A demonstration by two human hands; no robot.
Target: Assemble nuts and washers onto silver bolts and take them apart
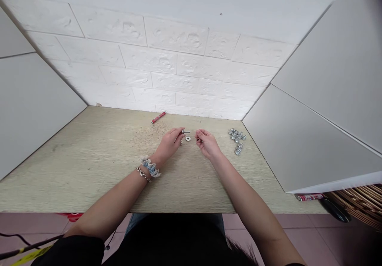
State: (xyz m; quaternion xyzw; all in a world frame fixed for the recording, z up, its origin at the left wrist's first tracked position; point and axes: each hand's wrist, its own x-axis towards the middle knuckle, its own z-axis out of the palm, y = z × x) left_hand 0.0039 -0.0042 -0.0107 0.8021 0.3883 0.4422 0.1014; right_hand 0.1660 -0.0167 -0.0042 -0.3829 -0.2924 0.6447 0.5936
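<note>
A metal bolt (186, 131) is pinched between the thumb and fingertips of my left hand (170, 143), its shank pointing right. Just across from the bolt's tip, my right hand (207, 142) is closed, thumb against fingers. A small ring-like metal piece (198, 140) with a dark hole shows at its curled fingers; whether it is a nut or a washer I cannot tell. Between the hands a flat washer (188, 138) lies on the wooden table (185, 186). Another small metal piece (180, 142) is partly hidden beside my left thumb.
To the right lies a loose pile of bolts (236, 135), with a few more (238, 149) just nearer. A red tube-shaped object (158, 117) rests toward the back wall (167, 75). Grey panels (322, 127) close off both sides. A woven item (358, 204) sits at lower right.
</note>
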